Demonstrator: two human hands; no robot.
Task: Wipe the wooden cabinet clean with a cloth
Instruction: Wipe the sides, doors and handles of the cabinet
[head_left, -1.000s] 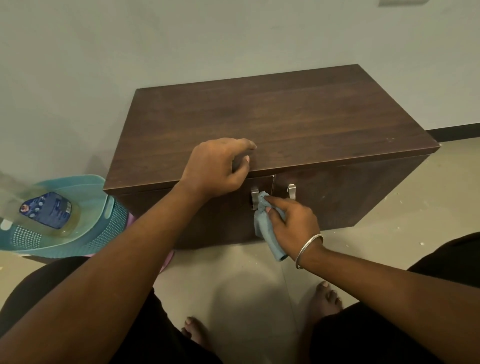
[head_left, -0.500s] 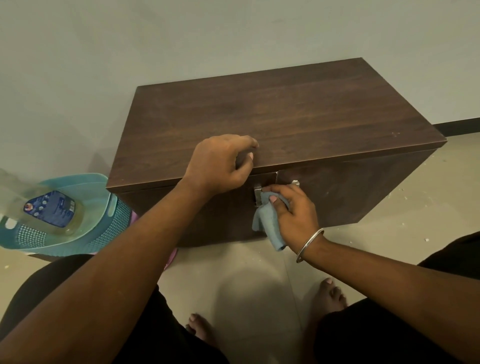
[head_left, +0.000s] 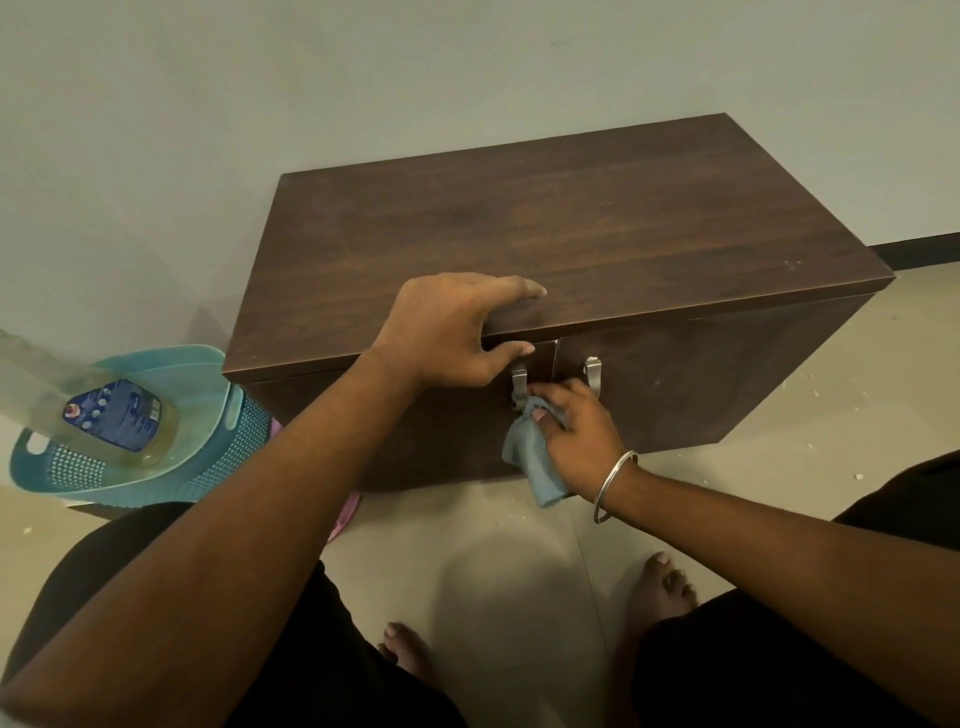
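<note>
— What does the wooden cabinet look like, and where is it?

— It is a low, dark brown box with a visible grain on its flat top. It stands on the pale tiled floor with its back against the light wall. The front has two doors, each with a metal handle near the middle seam: the left handle and the right handle.

— And the cloth?

— The cloth is small, blue-grey and bunched. Its upper end touches the lower part of the left handle, and the rest hangs down in front of the left door.

— How is it held?

— The right hand pinches it, with fingers and thumb curled round the bunched fabric and pressing it at the handle. A metal bangle sits on that wrist.

— The other hand?

— The left hand grips the front edge of the cabinet top, fingers laid on the top surface and the thumb hooked beneath the overhang, just above the left handle.

— Anything around?

— Left of the cabinet, on the floor, there is a teal perforated basket containing a bottle of yellowish liquid with a blue label. Bare feet show at the bottom, and pale specks lie scattered on the floor to the right.
</note>
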